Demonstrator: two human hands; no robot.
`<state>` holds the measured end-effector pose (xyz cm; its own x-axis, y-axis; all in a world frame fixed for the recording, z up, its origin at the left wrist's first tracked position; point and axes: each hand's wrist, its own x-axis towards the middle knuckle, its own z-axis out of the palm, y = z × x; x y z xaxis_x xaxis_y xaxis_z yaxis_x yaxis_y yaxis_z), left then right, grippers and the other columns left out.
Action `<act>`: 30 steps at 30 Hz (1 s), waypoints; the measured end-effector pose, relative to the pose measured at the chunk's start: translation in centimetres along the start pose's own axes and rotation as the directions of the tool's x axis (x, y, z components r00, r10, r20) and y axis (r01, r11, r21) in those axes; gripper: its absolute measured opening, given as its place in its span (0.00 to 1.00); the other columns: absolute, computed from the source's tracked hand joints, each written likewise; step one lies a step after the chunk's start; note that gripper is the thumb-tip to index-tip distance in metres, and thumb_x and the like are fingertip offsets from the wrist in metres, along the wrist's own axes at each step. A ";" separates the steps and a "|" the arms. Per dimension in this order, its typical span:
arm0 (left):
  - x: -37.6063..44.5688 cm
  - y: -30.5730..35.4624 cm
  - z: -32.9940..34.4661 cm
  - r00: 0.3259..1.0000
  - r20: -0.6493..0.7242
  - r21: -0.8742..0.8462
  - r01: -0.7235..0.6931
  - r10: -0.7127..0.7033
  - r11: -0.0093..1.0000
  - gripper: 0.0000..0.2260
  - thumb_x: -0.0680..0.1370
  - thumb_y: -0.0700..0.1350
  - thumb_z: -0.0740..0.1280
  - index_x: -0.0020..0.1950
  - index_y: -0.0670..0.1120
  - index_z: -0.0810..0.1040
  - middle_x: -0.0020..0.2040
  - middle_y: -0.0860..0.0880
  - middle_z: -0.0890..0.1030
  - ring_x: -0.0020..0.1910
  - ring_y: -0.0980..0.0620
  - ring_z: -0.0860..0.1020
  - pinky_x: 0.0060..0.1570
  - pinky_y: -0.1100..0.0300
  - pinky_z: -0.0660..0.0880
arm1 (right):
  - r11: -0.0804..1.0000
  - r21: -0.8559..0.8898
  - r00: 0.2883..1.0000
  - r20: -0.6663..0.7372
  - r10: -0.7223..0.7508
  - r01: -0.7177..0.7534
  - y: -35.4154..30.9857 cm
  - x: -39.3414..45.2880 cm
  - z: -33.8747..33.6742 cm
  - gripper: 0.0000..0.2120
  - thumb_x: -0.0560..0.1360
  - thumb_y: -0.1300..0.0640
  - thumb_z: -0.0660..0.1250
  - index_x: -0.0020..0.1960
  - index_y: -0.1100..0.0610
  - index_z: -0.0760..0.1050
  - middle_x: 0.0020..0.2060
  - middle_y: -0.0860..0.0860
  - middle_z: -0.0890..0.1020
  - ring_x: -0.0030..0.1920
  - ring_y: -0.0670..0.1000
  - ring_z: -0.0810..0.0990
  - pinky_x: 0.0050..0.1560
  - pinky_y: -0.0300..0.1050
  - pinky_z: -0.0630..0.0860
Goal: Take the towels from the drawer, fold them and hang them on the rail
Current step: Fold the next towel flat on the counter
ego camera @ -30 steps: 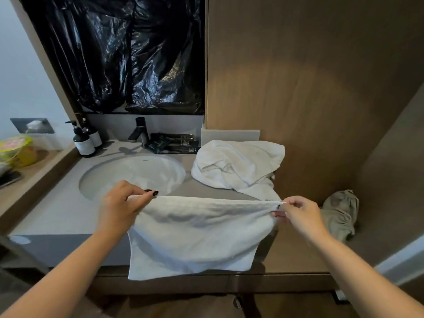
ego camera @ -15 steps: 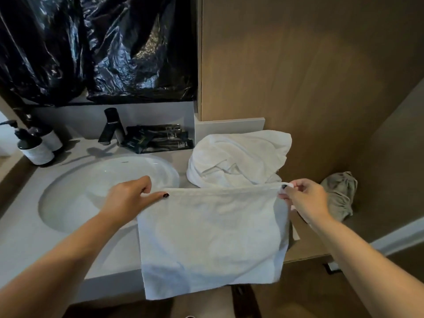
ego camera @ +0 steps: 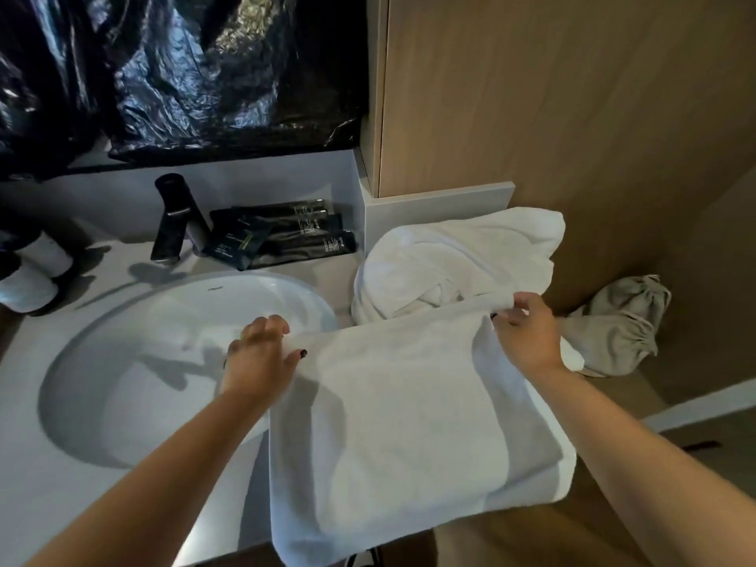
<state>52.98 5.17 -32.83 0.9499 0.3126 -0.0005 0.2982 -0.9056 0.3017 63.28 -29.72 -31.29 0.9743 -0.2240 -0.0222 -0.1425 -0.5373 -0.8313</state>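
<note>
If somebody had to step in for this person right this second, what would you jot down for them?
Left hand grips the left top corner of the white towel; right hand pinches the right top corner.
The towel lies partly on the counter beside the sink, its near part over the edge.
A crumpled towel heap waits behind it.
Done: towels are out. Left: finish this fold, fold the heap, hang all. No rail is in view.

The white towel [ego camera: 409, 423] is showing soft, matt terry cloth. The basin [ego camera: 122, 362] is gleaming glossy and smooth, the surface [ego camera: 49, 505] looking matt grey. Crinkled black plastic sheeting [ego camera: 196, 75] is shining overhead. The wall panel [ego camera: 572, 116] is showing matt wood grain.
</note>
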 end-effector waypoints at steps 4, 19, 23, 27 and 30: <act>-4.3 3.6 3.0 0.957 -0.174 -0.041 -0.241 0.230 0.970 0.23 0.75 0.40 0.71 0.69 0.39 0.72 0.74 0.37 0.67 0.73 0.36 0.66 0.70 0.36 0.64 | 0.897 -0.159 0.910 0.107 -0.400 0.413 0.6 -5.7 1.8 0.37 0.75 0.67 0.68 0.78 0.56 0.54 0.78 0.56 0.51 0.65 0.48 0.71 0.57 0.33 0.75; -7.6 4.7 6.8 0.909 0.260 0.067 -0.354 0.326 0.933 0.33 0.79 0.61 0.39 0.80 0.45 0.41 0.80 0.48 0.41 0.79 0.49 0.38 0.77 0.49 0.38 | 0.419 -0.500 0.623 0.744 -0.239 0.758 7.0 -6.1 0.6 0.32 0.80 0.37 0.36 0.79 0.50 0.35 0.79 0.45 0.38 0.77 0.43 0.35 0.77 0.53 0.39; -8.7 5.9 5.5 0.923 0.243 0.068 -0.322 0.297 0.944 0.32 0.79 0.56 0.42 0.80 0.39 0.52 0.80 0.42 0.50 0.80 0.42 0.48 0.77 0.41 0.48 | 0.477 -0.521 0.663 0.724 -0.192 0.708 5.8 -6.8 0.9 0.30 0.82 0.41 0.39 0.79 0.51 0.36 0.78 0.44 0.36 0.77 0.44 0.33 0.77 0.51 0.34; -12.9 7.0 6.1 0.927 0.196 -0.014 -0.323 0.319 0.946 0.27 0.80 0.51 0.53 0.76 0.39 0.66 0.77 0.42 0.64 0.75 0.39 0.64 0.73 0.43 0.54 | 0.746 -0.392 0.749 0.628 -0.211 0.539 4.9 -12.8 3.9 0.29 0.81 0.44 0.37 0.80 0.50 0.47 0.78 0.41 0.43 0.77 0.42 0.35 0.77 0.48 0.36; -14.2 6.3 6.7 0.918 0.216 0.037 -0.348 0.332 0.937 0.27 0.81 0.54 0.52 0.79 0.44 0.61 0.79 0.44 0.59 0.78 0.43 0.58 0.73 0.44 0.53 | 0.565 -0.484 0.712 0.637 -0.296 0.668 6.6 -14.4 3.2 0.28 0.83 0.45 0.41 0.80 0.53 0.47 0.79 0.47 0.47 0.79 0.49 0.43 0.76 0.54 0.43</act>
<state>41.96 -6.89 -37.26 0.9915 -0.0758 -0.1056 -0.0475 -0.9676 0.2480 48.83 -27.47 -38.20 0.8465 0.5178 -0.1236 0.4865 -0.8467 -0.2156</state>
